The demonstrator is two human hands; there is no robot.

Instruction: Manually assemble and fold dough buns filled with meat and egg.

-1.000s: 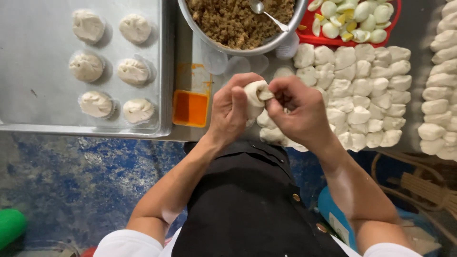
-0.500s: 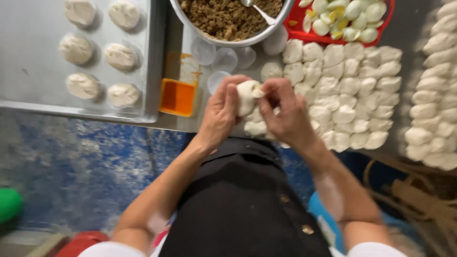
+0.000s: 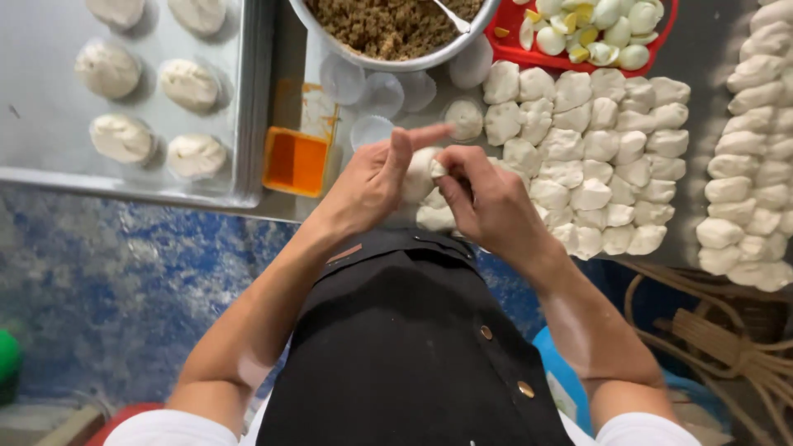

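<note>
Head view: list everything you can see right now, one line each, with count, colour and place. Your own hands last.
Dough piece in hand: one, white, held between both hands.
Shaped buns: six in view, white, on the tray at left, some cut off by the frame.
Metal tray: one, silver, upper left.
Filling bowl: one, metal, holds brown minced filling and a spoon, top centre.
Orange container: one, square, beside the tray.
Paper liners: several, white, round, below the bowl.
Dough portions: many, white, packed right of centre; more at far right.
Red basket: one, holds peeled egg pieces, top right.
Apron: one, black, bottom centre.
Left hand: cups the dough.
Right hand: pinches the dough's edge.
</note>
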